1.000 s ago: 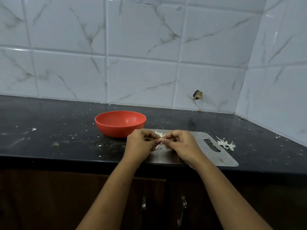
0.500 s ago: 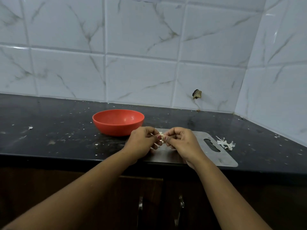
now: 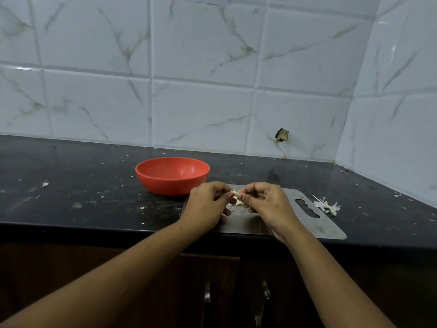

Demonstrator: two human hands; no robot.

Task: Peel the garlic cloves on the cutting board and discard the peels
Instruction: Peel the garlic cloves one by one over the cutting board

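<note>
A pale garlic clove (image 3: 237, 197) with loose skin is pinched between the fingertips of both hands, just above the metal cutting board (image 3: 328, 224). My left hand (image 3: 205, 207) grips it from the left, my right hand (image 3: 267, 202) from the right. The hands cover most of the board's left half, so anything lying there is hidden. A small heap of white garlic peels (image 3: 327, 205) lies on the counter just right of the board's handle slot.
An orange-red bowl (image 3: 172, 175) stands on the black counter (image 3: 82, 185) just behind and left of my hands. Small white flakes are scattered over the counter. Tiled walls close the back and right. Cabinet doors with metal handles (image 3: 265, 291) sit below the counter edge.
The hands stay together over the board, fingers shifting slightly on the clove. My left forearm has swung out to the left. The view has shifted a little.
</note>
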